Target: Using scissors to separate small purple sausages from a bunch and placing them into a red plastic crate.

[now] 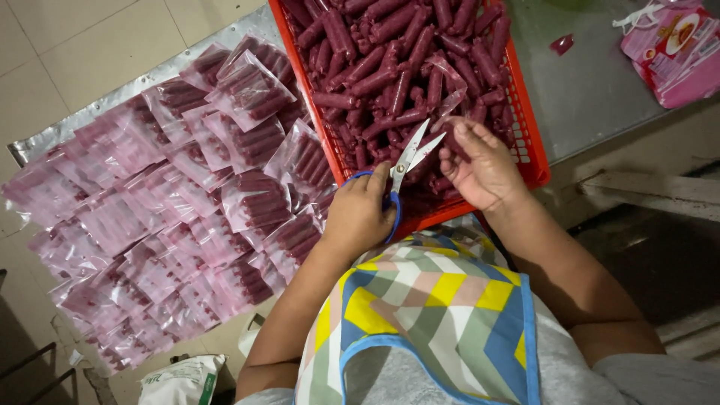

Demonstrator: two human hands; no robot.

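The left hand [360, 214] grips a pair of scissors [409, 159] by their blue plastic loop handles, fingers curled shut through and around them, while the bright steel blades stand parted in a narrow V, tips aimed toward the far side of the crate. The right hand [480, 165] sits just beside the blades, its fingers bent inward and pinching a dark red sausage [454, 139] close to the blade tips. Both hands work over the near edge of a red plastic mesh crate [534, 161], heaped with smooth, short, cylindrical sausages in glossy casing. The crate rests on a dull grey metal table [592, 90]. Along the table's left edge lie many clear, shiny film packets [150, 225], each flat and holding rows of sausages, overlapping like scales. A pink printed wrapper [679, 49] lies at the far right corner.
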